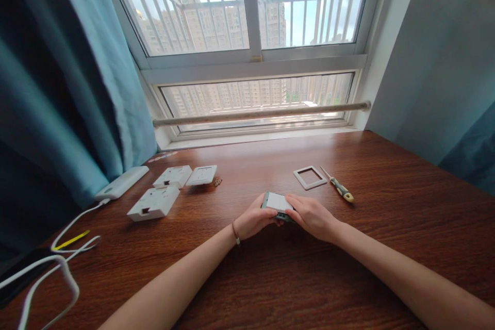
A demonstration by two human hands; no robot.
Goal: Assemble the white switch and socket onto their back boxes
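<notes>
Between my two hands, low over the middle of the table, is a wall switch (277, 203) with a white face and a dark grey body. My left hand (256, 216) grips its left side, the thumb lying along the near edge. On the right side, my right hand (307, 214) is closed on it with fingers over the white face. A white square frame (310, 185) lies flat beyond my right hand. Beside it rests a screwdriver (340, 188) with a yellow and black handle, its tip pointing away to the left.
Two white boxes (154, 203) sit at the left with a white plate (201, 175) and several small screws (217, 182) alongside. Further left are a white power strip (122, 183), its looping cable (69, 263) and a yellow strip (72, 240). A curtain (88, 77) borders the left side.
</notes>
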